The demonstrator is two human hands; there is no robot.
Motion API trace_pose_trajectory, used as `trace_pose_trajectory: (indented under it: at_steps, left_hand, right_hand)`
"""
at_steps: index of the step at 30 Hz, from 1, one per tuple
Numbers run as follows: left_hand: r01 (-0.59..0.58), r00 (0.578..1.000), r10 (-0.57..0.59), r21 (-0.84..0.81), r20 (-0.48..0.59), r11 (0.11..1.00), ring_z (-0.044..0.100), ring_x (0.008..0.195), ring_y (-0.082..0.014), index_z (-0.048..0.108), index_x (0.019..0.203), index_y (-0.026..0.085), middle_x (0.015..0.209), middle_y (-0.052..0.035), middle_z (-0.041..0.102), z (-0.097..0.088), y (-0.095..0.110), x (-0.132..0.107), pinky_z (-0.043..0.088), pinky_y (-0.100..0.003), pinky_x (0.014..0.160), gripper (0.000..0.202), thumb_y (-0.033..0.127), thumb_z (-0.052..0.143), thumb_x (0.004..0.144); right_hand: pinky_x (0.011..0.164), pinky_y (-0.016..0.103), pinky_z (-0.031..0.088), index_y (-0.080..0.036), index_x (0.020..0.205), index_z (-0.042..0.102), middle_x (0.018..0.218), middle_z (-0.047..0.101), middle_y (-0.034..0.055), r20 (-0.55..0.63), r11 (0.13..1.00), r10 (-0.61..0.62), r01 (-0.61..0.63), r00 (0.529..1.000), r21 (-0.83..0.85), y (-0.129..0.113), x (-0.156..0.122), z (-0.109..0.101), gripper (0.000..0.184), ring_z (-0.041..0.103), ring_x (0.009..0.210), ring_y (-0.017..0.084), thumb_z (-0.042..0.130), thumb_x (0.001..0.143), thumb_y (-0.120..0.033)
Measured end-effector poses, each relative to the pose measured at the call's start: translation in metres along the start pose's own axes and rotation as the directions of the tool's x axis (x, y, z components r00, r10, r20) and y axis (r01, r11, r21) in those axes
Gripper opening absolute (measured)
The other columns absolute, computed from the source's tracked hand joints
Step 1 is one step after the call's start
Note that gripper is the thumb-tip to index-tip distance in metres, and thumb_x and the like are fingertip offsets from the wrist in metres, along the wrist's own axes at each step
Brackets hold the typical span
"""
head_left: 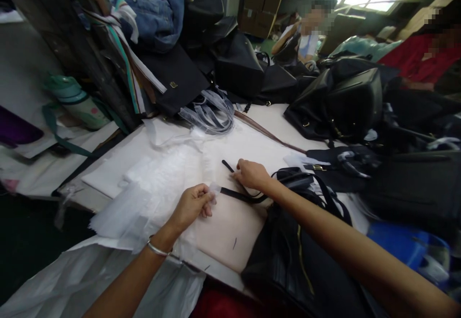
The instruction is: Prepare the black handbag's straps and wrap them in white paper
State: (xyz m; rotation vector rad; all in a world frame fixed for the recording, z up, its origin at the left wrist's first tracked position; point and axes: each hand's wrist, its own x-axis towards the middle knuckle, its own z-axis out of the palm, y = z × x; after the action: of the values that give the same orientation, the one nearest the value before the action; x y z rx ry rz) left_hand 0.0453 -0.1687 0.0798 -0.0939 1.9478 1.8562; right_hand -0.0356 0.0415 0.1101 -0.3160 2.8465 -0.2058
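Observation:
My left hand, a bangle at its wrist, pinches a small piece of clear plastic film. This film meets one end of a black strap; whether it wraps round the strap is hard to see. My right hand is closed on a thin part of black strap, whose rounded tip sticks out beyond the fingers. The strap curves back toward a black handbag with a gold zip, lying under my right forearm. Left of my left hand, translucent plastic sheets lie in a pile.
Black bags crowd the right and back of the white table. Plastic-wrapped straps and a brown strap lie behind my hands. A green bottle stands left, and a blue object right. Two people are further back.

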Motion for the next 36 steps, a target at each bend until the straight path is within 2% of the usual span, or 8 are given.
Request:
trace_pose_trajectory:
  at_steps: [3,7,9,12,15,19,29,36]
  left_hand:
    - [-0.018,1.000,0.018,0.018,-0.019,1.000,0.054,0.041,-0.0105,0.057,0.075,0.015,0.050,0.0000,0.061,-0.002,-0.004,0.000,0.040,-0.019,0.042,0.029,0.044,0.060,0.081]
    - [-0.063,0.998,0.064,0.070,-0.024,0.996,0.056,0.044,-0.0121,0.057,0.079,0.017,0.050,0.0000,0.061,-0.003,-0.007,-0.001,0.041,-0.019,0.044,0.028,0.044,0.055,0.085]
    - [-0.089,0.995,0.093,0.103,-0.036,0.991,0.057,0.045,-0.0127,0.056,0.080,0.017,0.051,0.0000,0.062,-0.003,-0.007,-0.003,0.043,-0.020,0.046,0.026,0.042,0.054,0.086]
    - [-0.105,0.992,0.112,0.133,-0.049,0.985,0.058,0.044,-0.0134,0.056,0.080,0.018,0.051,0.0003,0.062,-0.004,-0.005,-0.005,0.043,-0.021,0.046,0.025,0.042,0.053,0.086]
    - [-0.106,0.992,0.113,0.145,-0.046,0.984,0.058,0.045,-0.0139,0.056,0.080,0.018,0.050,0.0004,0.062,-0.006,-0.004,-0.006,0.043,-0.021,0.045,0.025,0.042,0.053,0.085]
    - [-0.121,0.992,0.127,0.158,-0.026,0.980,0.059,0.046,-0.0140,0.057,0.081,0.018,0.051,0.0002,0.063,-0.007,-0.005,-0.008,0.043,-0.021,0.045,0.026,0.043,0.053,0.085]
    - [-0.112,0.993,0.120,0.229,-0.020,0.967,0.057,0.045,-0.0134,0.055,0.081,0.018,0.052,0.0000,0.064,-0.008,-0.004,-0.012,0.043,-0.021,0.046,0.024,0.041,0.051,0.087]
    - [-0.118,0.993,0.121,0.243,0.004,0.963,0.060,0.049,-0.0145,0.058,0.085,0.018,0.056,-0.0010,0.065,-0.006,-0.003,-0.010,0.045,-0.022,0.048,0.023,0.040,0.052,0.087]
  right_hand:
    - [0.074,0.028,0.042,-0.014,0.101,0.057,0.104,0.063,0.0134,0.033,0.999,-0.042,0.041,0.999,0.023,0.000,-0.007,0.005,0.022,0.061,0.092,0.022,0.052,0.089,-0.031]
    - [0.066,0.021,0.040,-0.017,0.106,0.052,0.082,0.067,0.0032,0.005,0.895,-0.234,0.214,0.972,0.392,-0.003,-0.028,-0.003,0.017,0.062,0.071,0.012,0.042,0.094,-0.026]
    - [0.061,0.020,0.038,-0.018,0.109,0.051,0.076,0.066,0.0005,0.010,0.840,-0.340,0.299,0.940,0.452,-0.004,-0.039,-0.011,0.019,0.059,0.061,0.010,0.041,0.096,-0.026]
    - [0.061,0.022,0.034,-0.021,0.110,0.054,0.082,0.067,0.0017,-0.060,0.887,-0.388,0.391,0.920,0.247,-0.004,-0.052,-0.023,0.019,0.061,0.069,0.013,0.045,0.094,-0.026]
    - [0.063,0.023,0.033,-0.023,0.110,0.056,0.092,0.069,0.0029,-0.054,0.918,-0.379,0.383,0.924,0.104,-0.002,-0.059,-0.030,0.019,0.064,0.079,0.016,0.045,0.094,-0.023]
    - [0.064,0.024,0.034,-0.024,0.110,0.057,0.096,0.070,0.0036,-0.004,0.934,-0.355,0.355,0.935,0.031,-0.001,-0.064,-0.033,0.020,0.065,0.084,0.018,0.045,0.094,-0.023]
    - [0.064,0.024,0.034,-0.024,0.108,0.056,0.094,0.070,0.0027,-0.036,0.936,-0.352,0.352,0.935,-0.007,0.000,-0.069,-0.035,0.018,0.065,0.083,0.018,0.044,0.094,-0.024]
    - [0.057,0.025,0.031,-0.025,0.107,0.059,0.085,0.070,0.0037,0.022,0.893,-0.428,0.426,0.904,-0.141,0.001,-0.070,-0.033,0.019,0.065,0.076,0.020,0.045,0.096,-0.032]
